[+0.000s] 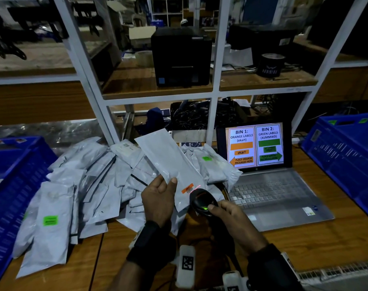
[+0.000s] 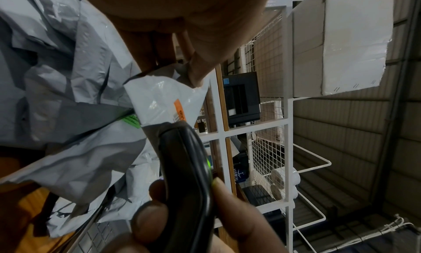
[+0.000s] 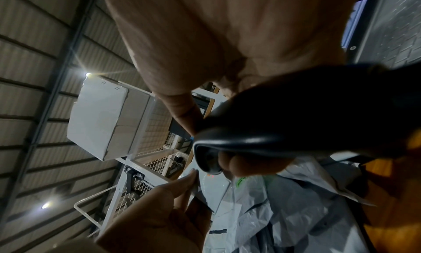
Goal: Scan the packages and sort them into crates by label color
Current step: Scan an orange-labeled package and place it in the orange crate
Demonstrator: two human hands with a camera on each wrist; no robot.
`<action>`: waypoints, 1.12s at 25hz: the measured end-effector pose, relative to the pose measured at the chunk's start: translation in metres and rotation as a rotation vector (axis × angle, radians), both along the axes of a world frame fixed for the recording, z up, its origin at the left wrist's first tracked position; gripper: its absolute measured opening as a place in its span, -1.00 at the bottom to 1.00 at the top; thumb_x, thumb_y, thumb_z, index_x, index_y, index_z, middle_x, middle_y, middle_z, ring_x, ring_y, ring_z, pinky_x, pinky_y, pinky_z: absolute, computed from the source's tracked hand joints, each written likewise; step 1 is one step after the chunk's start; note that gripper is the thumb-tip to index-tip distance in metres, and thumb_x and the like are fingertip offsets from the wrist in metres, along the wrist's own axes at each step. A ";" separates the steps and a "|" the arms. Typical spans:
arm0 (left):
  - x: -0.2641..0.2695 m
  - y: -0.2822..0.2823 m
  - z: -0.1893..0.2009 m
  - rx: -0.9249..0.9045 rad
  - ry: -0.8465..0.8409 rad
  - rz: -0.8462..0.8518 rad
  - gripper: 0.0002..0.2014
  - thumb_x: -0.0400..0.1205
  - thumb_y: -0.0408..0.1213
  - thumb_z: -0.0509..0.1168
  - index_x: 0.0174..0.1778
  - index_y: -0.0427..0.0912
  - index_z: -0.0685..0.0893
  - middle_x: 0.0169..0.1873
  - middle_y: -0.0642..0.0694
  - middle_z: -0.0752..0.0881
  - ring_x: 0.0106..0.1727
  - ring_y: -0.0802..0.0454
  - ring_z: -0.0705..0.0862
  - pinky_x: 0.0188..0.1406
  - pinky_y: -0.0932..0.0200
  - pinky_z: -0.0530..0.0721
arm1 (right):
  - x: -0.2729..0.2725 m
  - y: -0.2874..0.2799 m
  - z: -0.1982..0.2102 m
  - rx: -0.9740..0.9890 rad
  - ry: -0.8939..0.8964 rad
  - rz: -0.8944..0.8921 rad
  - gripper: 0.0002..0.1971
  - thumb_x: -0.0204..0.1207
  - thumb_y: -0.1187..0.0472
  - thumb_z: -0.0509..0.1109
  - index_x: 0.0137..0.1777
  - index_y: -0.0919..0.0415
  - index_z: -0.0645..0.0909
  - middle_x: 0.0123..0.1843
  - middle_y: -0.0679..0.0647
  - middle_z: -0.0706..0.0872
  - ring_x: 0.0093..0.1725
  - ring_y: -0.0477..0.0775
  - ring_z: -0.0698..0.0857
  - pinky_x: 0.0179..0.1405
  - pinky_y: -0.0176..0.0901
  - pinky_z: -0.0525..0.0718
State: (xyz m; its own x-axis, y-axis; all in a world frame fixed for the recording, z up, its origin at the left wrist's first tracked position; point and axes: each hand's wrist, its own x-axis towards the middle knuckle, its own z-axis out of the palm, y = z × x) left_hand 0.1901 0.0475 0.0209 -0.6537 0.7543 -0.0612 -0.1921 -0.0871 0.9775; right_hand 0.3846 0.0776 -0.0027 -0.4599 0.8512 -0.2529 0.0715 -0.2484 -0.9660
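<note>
We scan an orange-labelled package (image 1: 168, 162) above the surface (image 1: 304, 238).
Our left hand (image 1: 157, 198) pinches its lower edge; our right hand (image 1: 231, 213) grips the scanner (image 1: 202, 201), aimed just beside the label (image 1: 187, 188).

Head view: high above the bench (image 1: 304, 244), facing forward and down toward the laptop (image 1: 269, 185). Left wrist view: very close, rolled sideways, looking along the fingers toward the white shelving (image 2: 287, 127) behind the laptop. Right wrist view: equally close, tilted upward. Shared by all three: the scanner (image 1: 202, 201) just left of the laptop.
</note>
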 end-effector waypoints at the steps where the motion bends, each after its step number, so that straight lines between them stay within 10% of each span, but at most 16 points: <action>1: 0.000 0.001 -0.001 0.002 0.004 0.000 -0.79 0.72 -0.44 0.46 0.24 -0.44 0.80 0.04 -0.32 0.89 -0.13 0.10 0.86 -0.20 0.27 0.80 | -0.001 0.000 0.000 -0.006 0.009 0.005 -0.43 0.43 -0.13 0.55 0.09 0.42 0.62 -0.22 0.27 0.74 -0.22 0.28 0.71 -0.15 0.18 0.67; 7: -0.004 0.002 -0.007 -0.025 0.068 -0.009 -0.91 0.73 -0.37 0.48 0.06 -0.34 0.82 -0.01 -0.22 0.91 0.00 -0.02 0.85 0.20 -0.29 0.82 | -0.003 -0.001 0.003 -0.020 0.007 0.001 -0.59 0.63 -0.01 0.50 0.12 0.39 0.63 -0.18 0.25 0.79 -0.18 0.25 0.74 -0.15 0.12 0.69; 11: 0.002 0.000 -0.001 0.028 0.112 0.005 -0.76 0.73 -0.42 0.46 0.06 -0.61 0.68 -0.06 -0.35 0.81 -0.25 -0.08 0.82 0.01 -0.10 0.83 | -0.004 -0.001 0.004 -0.015 -0.010 0.002 -0.56 0.50 -0.11 0.52 0.08 0.31 0.65 -0.18 0.22 0.81 -0.17 0.24 0.76 -0.12 0.12 0.70; 13: 0.003 -0.001 0.000 0.045 0.129 0.007 -0.72 0.73 -0.45 0.45 0.03 -0.70 0.62 -0.03 -0.14 0.75 -0.04 -0.30 0.69 0.00 -0.14 0.71 | -0.004 -0.001 0.005 -0.009 -0.011 0.005 -0.59 0.53 -0.09 0.52 0.06 0.29 0.65 -0.18 0.24 0.81 -0.18 0.25 0.76 -0.11 0.15 0.70; 22: -0.002 -0.002 -0.004 0.020 0.132 -0.012 -0.82 0.74 -0.38 0.46 0.23 -0.29 0.84 0.06 -0.11 0.92 0.11 0.06 0.88 0.15 0.10 0.84 | -0.004 -0.002 0.013 -0.003 -0.028 0.007 -0.74 0.70 0.12 0.43 0.08 0.37 0.61 -0.20 0.25 0.81 -0.22 0.26 0.76 -0.22 0.07 0.70; 28: -0.012 0.002 -0.016 0.046 0.330 0.014 -0.69 0.71 -0.29 0.50 -0.26 -0.42 0.67 -0.44 -0.18 0.72 -0.31 0.02 0.63 -0.26 -0.01 0.69 | 0.006 0.002 0.005 0.039 -0.080 -0.120 -0.65 0.50 -0.13 0.56 -0.12 0.17 0.65 -0.28 0.22 0.74 -0.26 0.24 0.73 -0.18 0.14 0.68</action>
State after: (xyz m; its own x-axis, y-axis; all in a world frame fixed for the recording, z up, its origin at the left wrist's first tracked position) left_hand 0.1785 0.0494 0.0045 -0.6427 0.7425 0.1891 0.1355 -0.1328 0.9818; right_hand 0.3908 0.0792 0.0019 -0.3342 0.9086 -0.2505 0.1207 -0.2223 -0.9675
